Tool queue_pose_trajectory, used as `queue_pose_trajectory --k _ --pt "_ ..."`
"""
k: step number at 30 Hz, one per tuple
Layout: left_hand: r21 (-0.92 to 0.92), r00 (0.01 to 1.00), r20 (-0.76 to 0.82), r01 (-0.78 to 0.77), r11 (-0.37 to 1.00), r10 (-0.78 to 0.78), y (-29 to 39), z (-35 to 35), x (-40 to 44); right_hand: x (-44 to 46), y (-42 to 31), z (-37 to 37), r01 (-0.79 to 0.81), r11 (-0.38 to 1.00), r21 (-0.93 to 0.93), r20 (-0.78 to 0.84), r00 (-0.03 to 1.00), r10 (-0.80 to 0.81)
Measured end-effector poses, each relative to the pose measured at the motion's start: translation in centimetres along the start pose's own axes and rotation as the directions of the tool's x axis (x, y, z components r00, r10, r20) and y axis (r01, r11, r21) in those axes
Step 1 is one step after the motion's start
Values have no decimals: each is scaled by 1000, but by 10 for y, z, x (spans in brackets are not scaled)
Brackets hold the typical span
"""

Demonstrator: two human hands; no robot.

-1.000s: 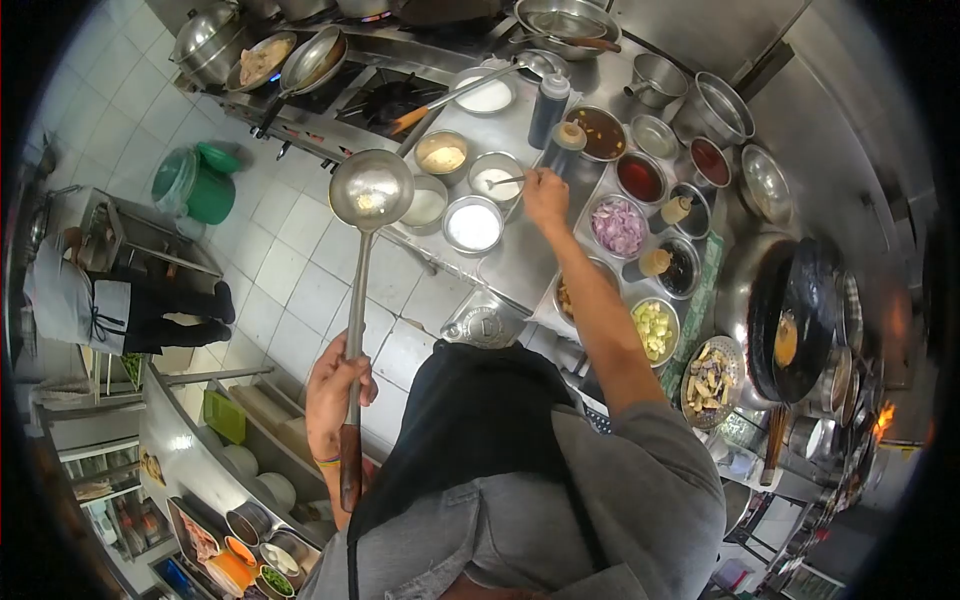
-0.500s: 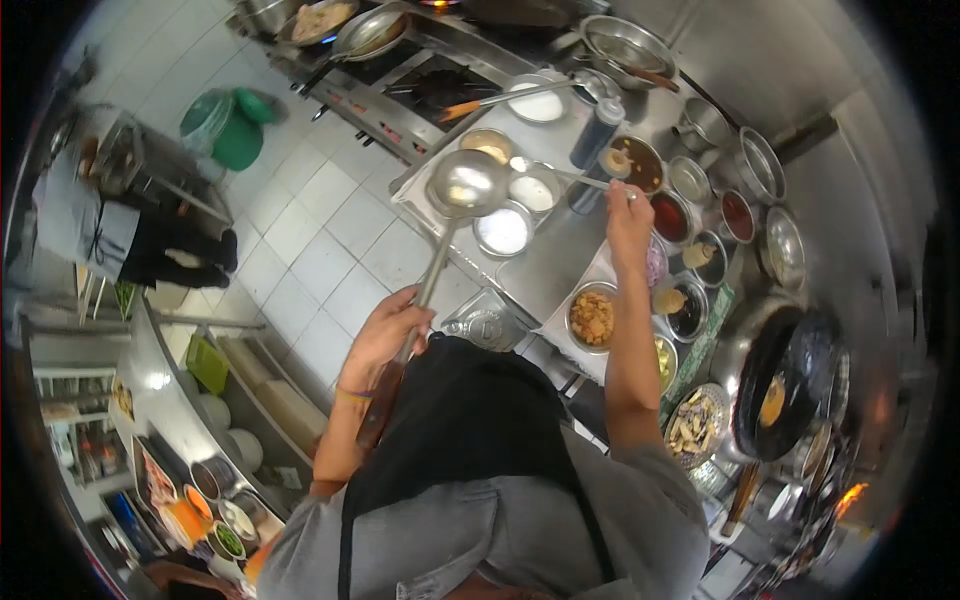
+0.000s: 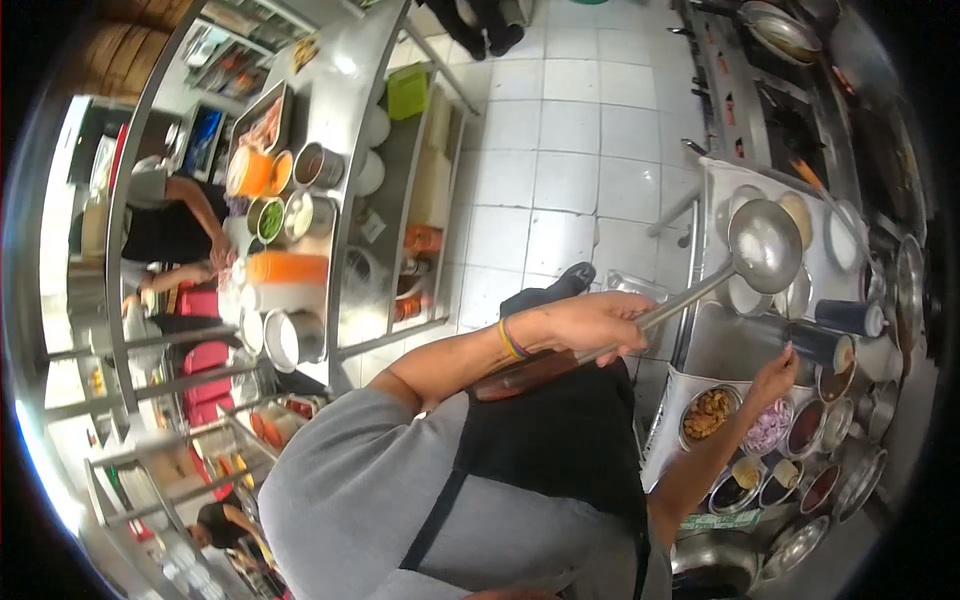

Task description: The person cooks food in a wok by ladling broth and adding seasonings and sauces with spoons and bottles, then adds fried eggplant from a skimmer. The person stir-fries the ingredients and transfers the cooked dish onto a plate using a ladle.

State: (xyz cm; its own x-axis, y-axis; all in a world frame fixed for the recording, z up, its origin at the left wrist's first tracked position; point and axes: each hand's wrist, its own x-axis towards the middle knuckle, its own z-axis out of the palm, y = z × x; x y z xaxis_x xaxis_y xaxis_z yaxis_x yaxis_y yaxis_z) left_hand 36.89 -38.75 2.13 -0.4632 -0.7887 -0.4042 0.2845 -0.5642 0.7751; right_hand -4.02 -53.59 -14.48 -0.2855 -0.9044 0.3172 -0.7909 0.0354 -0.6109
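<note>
My left hand (image 3: 610,328) is wrapped round the long handle of a big steel ladle (image 3: 765,245). Its wooden handle end runs back under my forearm, and its round bowl hangs over several small bowls at the counter edge. Fingers pinched, my right hand (image 3: 774,378) is beside a dark squeeze bottle (image 3: 820,346), at the thin handle of a spoon whose far end I cannot make out. A white-filled bowl (image 3: 793,290) lies just beyond it. Near my right wrist are a bowl of chopped purple onion (image 3: 768,428) and a bowl of browned pieces (image 3: 708,415).
Sauce bowls (image 3: 806,428) crowd the right side, with a stove (image 3: 790,120) at the upper right. A steel prep counter (image 3: 345,90) stands left, holding an orange container (image 3: 250,172). Another person's arm (image 3: 200,215) reaches in behind it. Tiled floor (image 3: 565,180) lies between.
My view has turned toward the left, bringing the prep counter fully into sight. The ladle stays in my left hand above the bowls; my right hand remains among the bottles and bowls.
</note>
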Motion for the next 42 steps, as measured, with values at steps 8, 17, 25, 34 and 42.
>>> queue_pose_trajectory --k 8,17,25,34,42 --pt "-311 992 -119 -78 947 42 -64 28 -68 1 0 -7 -68 997 -34 96 993 71" --pt "-312 976 -213 -106 944 39 -85 26 -98 -43 -22 -63 -93 986 -137 48 994 100" --pt "-313 987 -125 -133 941 98 -71 -26 -112 -133 -74 -87 141 986 89 50 988 -146" --pt "33 962 -251 -104 994 109 -72 -60 -72 -326 -280 -72 -714 459 529 765 635 105" --pt "126 976 -40 -210 970 216 -135 21 -73 -376 -318 -122 -838 -146 526 843 490 221"
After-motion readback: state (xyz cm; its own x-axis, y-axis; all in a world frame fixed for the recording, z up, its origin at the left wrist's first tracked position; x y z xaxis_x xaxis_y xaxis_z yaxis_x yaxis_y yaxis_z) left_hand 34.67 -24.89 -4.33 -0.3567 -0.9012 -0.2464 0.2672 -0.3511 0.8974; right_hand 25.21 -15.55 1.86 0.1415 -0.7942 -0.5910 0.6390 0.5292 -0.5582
